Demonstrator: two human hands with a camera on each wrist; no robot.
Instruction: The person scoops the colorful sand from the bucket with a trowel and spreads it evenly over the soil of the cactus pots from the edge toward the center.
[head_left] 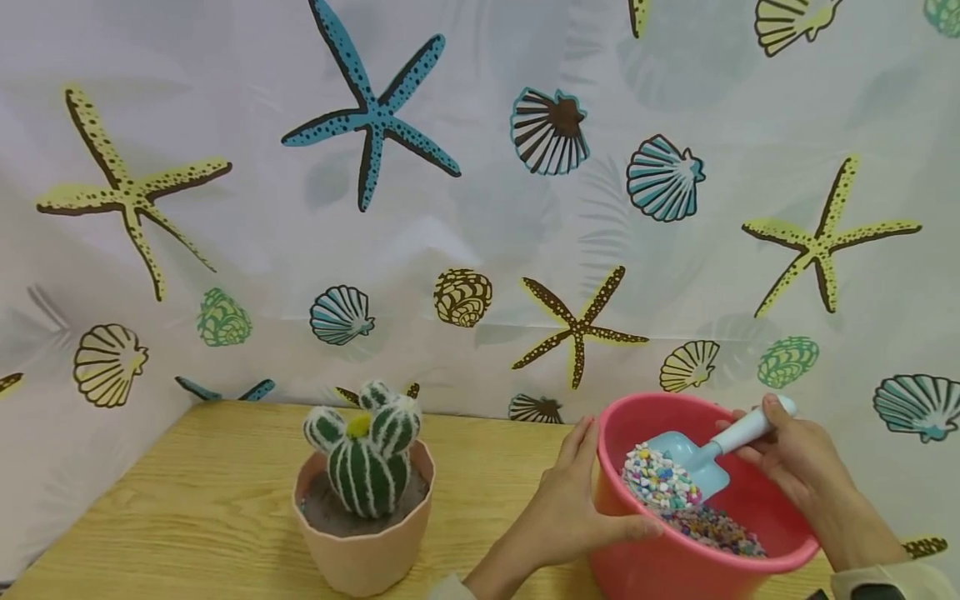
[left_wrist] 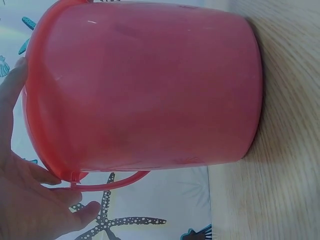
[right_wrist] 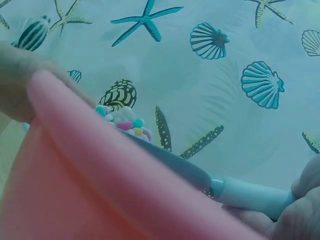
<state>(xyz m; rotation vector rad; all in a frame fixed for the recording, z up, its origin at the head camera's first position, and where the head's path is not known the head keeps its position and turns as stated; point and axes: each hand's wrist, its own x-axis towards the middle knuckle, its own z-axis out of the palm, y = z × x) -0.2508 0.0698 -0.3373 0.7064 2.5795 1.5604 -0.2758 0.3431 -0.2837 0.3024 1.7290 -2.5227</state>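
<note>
A light-blue toy scoop [head_left: 686, 462] with a pale handle carries a heap of small coloured pebbles [head_left: 660, 482] in its blade. My right hand [head_left: 798, 458] grips the handle, which slants up to the right, over the mouth of a pink bucket [head_left: 660, 567]. More pebbles [head_left: 716, 532] lie in the bucket. My left hand [head_left: 562, 508] rests against the bucket's left side, thumb along the front of the rim and fingers straight along the outside. In the left wrist view its fingers [left_wrist: 42, 175] are beside the bucket handle [left_wrist: 117, 185].
Left on the wooden table [head_left: 180, 500] stands a peach flowerpot [head_left: 367, 554] with grey soil. A knitted green cactus [head_left: 367, 479] with white stripes and a yellow tuft sits in it. Behind hangs a white cloth [head_left: 465, 217] printed with starfish and shells.
</note>
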